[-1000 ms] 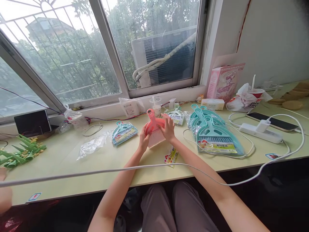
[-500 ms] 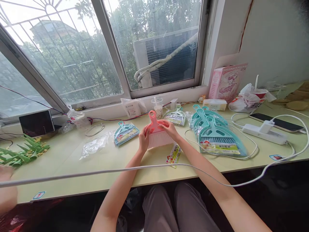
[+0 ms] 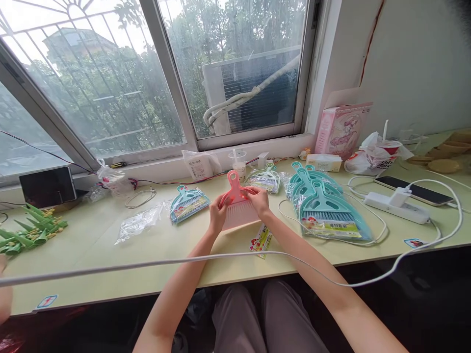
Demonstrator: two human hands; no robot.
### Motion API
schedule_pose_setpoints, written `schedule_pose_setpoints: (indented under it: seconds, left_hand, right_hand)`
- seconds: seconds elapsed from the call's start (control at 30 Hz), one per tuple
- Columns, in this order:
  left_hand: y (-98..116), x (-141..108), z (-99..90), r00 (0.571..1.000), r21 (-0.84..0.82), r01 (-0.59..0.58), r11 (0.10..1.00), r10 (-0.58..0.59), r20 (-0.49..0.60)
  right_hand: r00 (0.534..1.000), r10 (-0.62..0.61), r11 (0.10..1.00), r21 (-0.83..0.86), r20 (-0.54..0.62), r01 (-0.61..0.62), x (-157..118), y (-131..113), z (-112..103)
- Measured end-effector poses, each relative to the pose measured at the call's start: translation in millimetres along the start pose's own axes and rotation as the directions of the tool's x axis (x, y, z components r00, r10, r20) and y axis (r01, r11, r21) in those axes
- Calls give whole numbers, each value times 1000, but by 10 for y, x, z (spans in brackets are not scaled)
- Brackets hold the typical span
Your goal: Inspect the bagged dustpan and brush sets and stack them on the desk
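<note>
- The coral-pink plastic brush-and-dustpan set [image 3: 241,214], with a looped handle and pale bristles, is held above the near middle of the pale yellow tabletop [image 3: 99,264], handle pointing toward the window.
- The left hand [image 3: 218,214] is closed on the set's left edge, fingers curled around it.
- The right hand [image 3: 258,201] grips its upper right edge.
- Beside the right wrist lies a small yellow-green printed card [image 3: 262,241], partly hidden by the forearm.
- Left of the left hand is a teal brush-and-dustpan set in clear wrapping [image 3: 189,204]; farther left, a crumpled transparent plastic bag [image 3: 140,224].
- To the right sits an overlapping pile of teal wrapped sets [image 3: 329,208], with a loop of thin white cable around its near side.
- Behind the pink set stand a clear plastic cup with a straw [image 3: 239,169] and a pale green wrapped set [image 3: 267,179].
</note>
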State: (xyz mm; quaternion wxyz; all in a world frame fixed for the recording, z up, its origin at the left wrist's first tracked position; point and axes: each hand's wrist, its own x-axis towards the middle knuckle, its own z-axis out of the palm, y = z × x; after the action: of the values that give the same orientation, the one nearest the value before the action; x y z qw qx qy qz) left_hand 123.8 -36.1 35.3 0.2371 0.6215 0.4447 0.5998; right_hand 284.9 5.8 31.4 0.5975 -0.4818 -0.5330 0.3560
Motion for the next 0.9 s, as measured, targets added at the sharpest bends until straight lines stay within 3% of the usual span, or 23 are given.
schedule_pose_setpoints:
  seconds: [0.23,0.43,0.53,0.63,0.73,0.8,0.83,0.87,0.9]
  left_hand:
    - [-8,1,-1,999,-113,32,993,-32,1]
    - [41,-17,12,999,-130,5,992,-10,-38]
    - [-7,54,-27,994,-158,77,984,-63,88]
    - [-147,138,-81,958,-172,181,968,-134,254]
    - [-351,196,-141,954,-202,256,945,-214,209]
    - [-489,232,-205,958,-233,285,930,-273,84]
    - [-552,254,-249,956,-234,289,928,-293,17]
    - [-610,279,-300,951,-229,288,930,-306,-44]
    - [-661,305,-355,945,-221,287,932,-313,-93]
  right_hand:
    - [996,45,991,-121,-79,-54,-100,-129,12]
    - [996,-70,995,-73,-48,66,-83,-123,-3]
    - [996,-89,994,-60,-19,88,-41,-50,-9]
    - [993,-116,991,-58,30,118,29,2,-45]
    - [984,-176,964,-200,18,176,111,-42,-161]
    - [977,-183,909,-360,110,210,142,-128,-270]
    - [960,-146,878,-416,237,236,142,-179,-321]
    - [906,-69,855,-443,417,269,128,-228,-363]
    - [790,39,844,-444,612,302,102,-272,-390]
